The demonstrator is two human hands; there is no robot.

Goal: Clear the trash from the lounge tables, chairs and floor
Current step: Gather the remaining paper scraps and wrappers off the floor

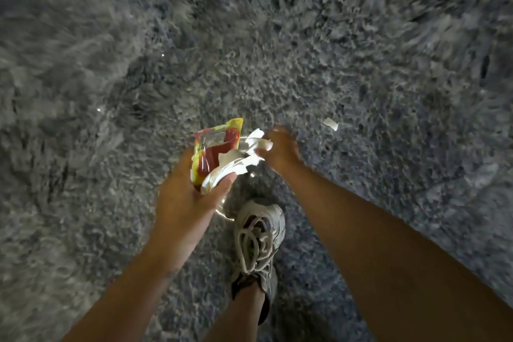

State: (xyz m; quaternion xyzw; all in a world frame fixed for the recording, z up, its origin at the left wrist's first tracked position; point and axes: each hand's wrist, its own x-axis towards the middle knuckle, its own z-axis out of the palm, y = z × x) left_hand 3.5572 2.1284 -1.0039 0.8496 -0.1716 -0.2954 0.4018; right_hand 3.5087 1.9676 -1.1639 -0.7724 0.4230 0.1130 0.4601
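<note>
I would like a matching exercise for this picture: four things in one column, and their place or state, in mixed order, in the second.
1. wrapper
2. loose scrap
3. shoe
4. right hand

A. pinches white paper
B. red and yellow, held in the left hand
C. lies alone on the rug
D. grey, laced, below the hands

Pairs: 1-B, 2-C, 3-D, 4-A

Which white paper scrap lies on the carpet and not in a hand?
The small scrap right of the right hand, alone on the carpet. The other scraps are held: one in that hand, the rest in the left hand.
</note>
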